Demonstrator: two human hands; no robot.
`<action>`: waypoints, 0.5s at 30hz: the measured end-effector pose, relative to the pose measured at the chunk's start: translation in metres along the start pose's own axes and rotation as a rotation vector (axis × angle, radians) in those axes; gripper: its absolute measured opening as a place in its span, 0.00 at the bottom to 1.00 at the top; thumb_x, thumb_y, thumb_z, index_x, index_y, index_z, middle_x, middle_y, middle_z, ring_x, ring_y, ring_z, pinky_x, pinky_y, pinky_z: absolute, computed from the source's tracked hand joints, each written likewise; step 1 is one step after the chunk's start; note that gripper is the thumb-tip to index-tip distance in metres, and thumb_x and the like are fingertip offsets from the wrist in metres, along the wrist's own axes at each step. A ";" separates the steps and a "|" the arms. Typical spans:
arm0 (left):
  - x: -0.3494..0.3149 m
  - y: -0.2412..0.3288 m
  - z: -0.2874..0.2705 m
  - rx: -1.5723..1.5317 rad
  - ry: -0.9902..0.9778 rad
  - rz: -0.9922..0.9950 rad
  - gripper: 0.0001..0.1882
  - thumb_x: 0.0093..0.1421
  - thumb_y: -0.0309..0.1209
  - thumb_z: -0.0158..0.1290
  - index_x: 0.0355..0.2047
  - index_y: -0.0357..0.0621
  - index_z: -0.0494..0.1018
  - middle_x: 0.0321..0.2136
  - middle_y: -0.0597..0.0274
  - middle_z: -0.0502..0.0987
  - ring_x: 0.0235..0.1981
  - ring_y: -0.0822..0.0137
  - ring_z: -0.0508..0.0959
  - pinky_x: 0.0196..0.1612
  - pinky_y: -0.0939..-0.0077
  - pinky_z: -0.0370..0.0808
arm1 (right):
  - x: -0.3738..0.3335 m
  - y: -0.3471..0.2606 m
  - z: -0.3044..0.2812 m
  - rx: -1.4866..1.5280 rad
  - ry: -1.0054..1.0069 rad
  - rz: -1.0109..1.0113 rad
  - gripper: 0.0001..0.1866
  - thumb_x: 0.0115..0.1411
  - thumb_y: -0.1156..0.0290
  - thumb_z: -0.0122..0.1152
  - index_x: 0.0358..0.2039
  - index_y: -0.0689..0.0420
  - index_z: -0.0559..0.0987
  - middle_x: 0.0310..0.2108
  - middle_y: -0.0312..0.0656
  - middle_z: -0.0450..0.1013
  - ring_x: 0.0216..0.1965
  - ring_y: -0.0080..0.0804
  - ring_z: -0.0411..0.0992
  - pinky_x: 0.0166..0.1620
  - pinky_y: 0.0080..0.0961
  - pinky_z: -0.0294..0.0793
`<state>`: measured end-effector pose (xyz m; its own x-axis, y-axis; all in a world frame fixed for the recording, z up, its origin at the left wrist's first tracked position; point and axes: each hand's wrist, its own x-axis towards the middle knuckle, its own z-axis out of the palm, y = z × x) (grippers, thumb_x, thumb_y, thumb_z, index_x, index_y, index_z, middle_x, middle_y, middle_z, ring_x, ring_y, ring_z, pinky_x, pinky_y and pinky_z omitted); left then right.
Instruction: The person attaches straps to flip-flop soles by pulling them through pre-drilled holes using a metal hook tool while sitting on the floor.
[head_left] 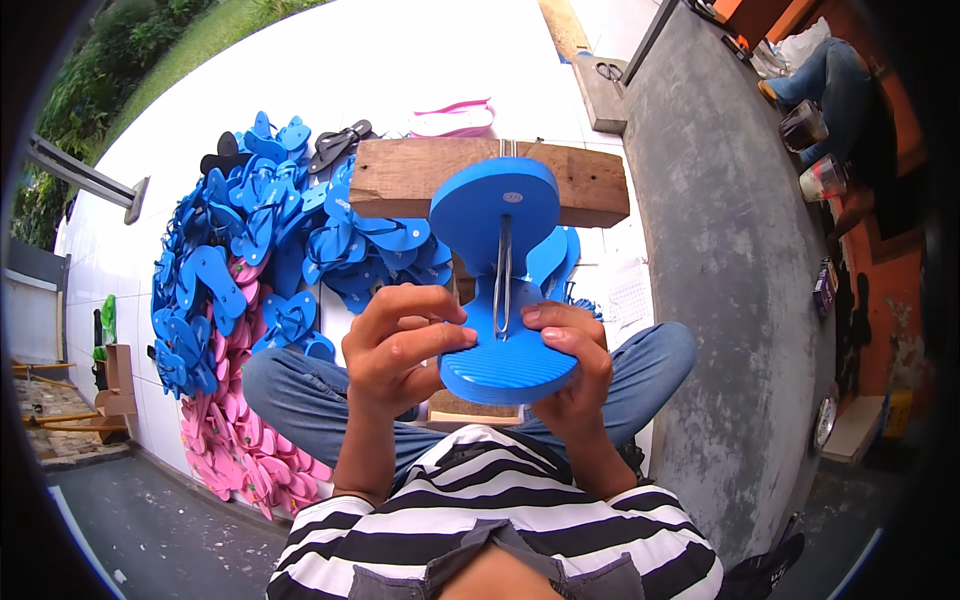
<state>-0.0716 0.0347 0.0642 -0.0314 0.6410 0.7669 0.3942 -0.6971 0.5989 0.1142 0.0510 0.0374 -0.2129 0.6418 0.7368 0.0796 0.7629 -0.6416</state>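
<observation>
A blue flip-flop sole [508, 376], bent in the middle, is between my two hands above my lap. Its ridged end faces up toward me, and the other end stands raised with a small white round mark. A thin metal double rod [503, 270] reaches from the raised end down to the ridged part. Prongs of similar metal show at a wooden beam [395, 175] just behind the sole. My left hand [400, 345] pinches the sole's left edge, fingers curled. On the right edge, my right hand [575, 350] grips with thumb and fingers. Whatever supports the beam is mostly hidden.
Blue flip-flops [215, 285] lie heaped on white tiles to my left, with pink flip-flops [240, 440] nearer me. A pink-and-white sole [452, 119] rests beyond the beam. Scissors [608, 72] lie at the far right. Past a grey ledge [725, 270] sits another person [840, 95].
</observation>
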 end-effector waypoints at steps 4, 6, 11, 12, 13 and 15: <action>0.007 0.016 -0.004 -0.003 -0.062 -0.177 0.19 0.43 0.24 0.69 0.37 0.41 0.77 0.35 0.54 0.75 0.29 0.71 0.77 0.26 0.83 0.78 | 0.002 -0.014 -0.004 -0.120 -0.002 0.137 0.29 0.52 0.78 0.68 0.54 0.57 0.67 0.45 0.50 0.68 0.45 0.45 0.69 0.48 0.39 0.70; 0.016 0.026 -0.003 -0.105 -0.037 -0.363 0.21 0.43 0.20 0.69 0.37 0.38 0.73 0.35 0.57 0.71 0.28 0.78 0.72 0.24 0.88 0.74 | 0.006 -0.023 -0.005 -0.203 -0.012 0.218 0.32 0.52 0.77 0.70 0.57 0.57 0.66 0.46 0.49 0.63 0.46 0.43 0.65 0.49 0.36 0.66; 0.028 0.027 0.003 -0.302 0.094 -0.515 0.24 0.44 0.16 0.69 0.35 0.42 0.66 0.36 0.62 0.65 0.28 0.82 0.67 0.24 0.92 0.71 | 0.000 -0.017 0.009 -0.180 0.232 0.324 0.43 0.52 0.69 0.74 0.64 0.57 0.58 0.47 0.44 0.56 0.49 0.35 0.55 0.51 0.32 0.58; 0.029 0.025 0.003 -0.299 0.110 -0.497 0.24 0.44 0.17 0.69 0.35 0.42 0.66 0.35 0.63 0.65 0.28 0.82 0.67 0.24 0.92 0.72 | 0.000 -0.013 0.012 -0.158 0.307 0.360 0.48 0.50 0.61 0.76 0.65 0.56 0.55 0.46 0.42 0.55 0.49 0.32 0.54 0.52 0.32 0.56; 0.031 0.023 0.003 -0.296 0.125 -0.480 0.23 0.44 0.17 0.69 0.34 0.42 0.65 0.35 0.63 0.65 0.28 0.83 0.67 0.25 0.93 0.72 | 0.004 -0.007 0.013 -0.182 0.316 0.392 0.49 0.49 0.62 0.77 0.65 0.56 0.55 0.46 0.40 0.55 0.48 0.30 0.54 0.52 0.31 0.56; 0.040 0.014 0.014 -0.174 0.182 -0.545 0.21 0.48 0.20 0.67 0.31 0.41 0.63 0.26 0.68 0.65 0.27 0.81 0.72 0.25 0.87 0.77 | 0.016 0.006 0.016 -0.229 0.324 0.458 0.52 0.46 0.64 0.79 0.65 0.56 0.55 0.45 0.37 0.54 0.46 0.27 0.54 0.52 0.28 0.54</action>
<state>-0.0541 0.0552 0.0999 -0.3501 0.8664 0.3562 0.1208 -0.3353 0.9343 0.0962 0.0644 0.0419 0.1972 0.8722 0.4476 0.3086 0.3781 -0.8728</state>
